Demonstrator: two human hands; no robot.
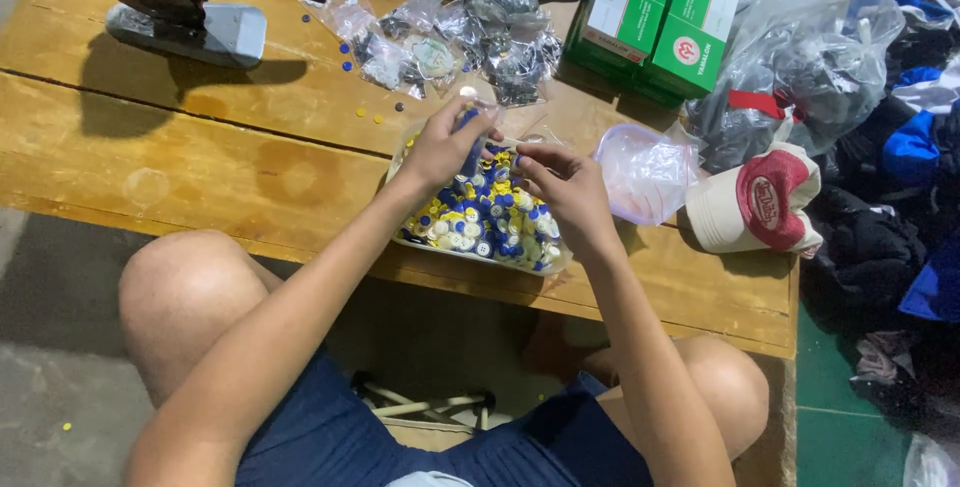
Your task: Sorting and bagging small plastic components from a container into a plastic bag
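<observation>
Over near the front edge of the wooden worktop (200,167): shallow clear tray (556,263) heaped with small round buttons (480,222), blue, white and yellow. Left hand (440,147) curled above the heap, fingertips pinched on something small and blue, probably a button, hard to tell for sure. Right hand (565,182) just beside it, fingers bent down onto the pile, looks loosely closed; can't tell if anything's actually in it.

Stuff that could go sideways, just guessing:
- tray sits close to the edge, right above the knees, so one elbow nudge means buttons all over the floor
- tiny smooth discs, easy to fumble from a pinch; a few strays (372,115) already lying loose on the wood
- plank gap (150,112) wide enough to swallow a roller

Textures: scuffed, stained timber; thin crinkly plastic bag (645,172), open-mouthed, right of the tray; more clear bags (450,42) of dark bits behind; two glossy green cardboard boxes (655,22); soft red-and-cream cap (760,202); hard metal press (185,7) with black handle, top left.
</observation>
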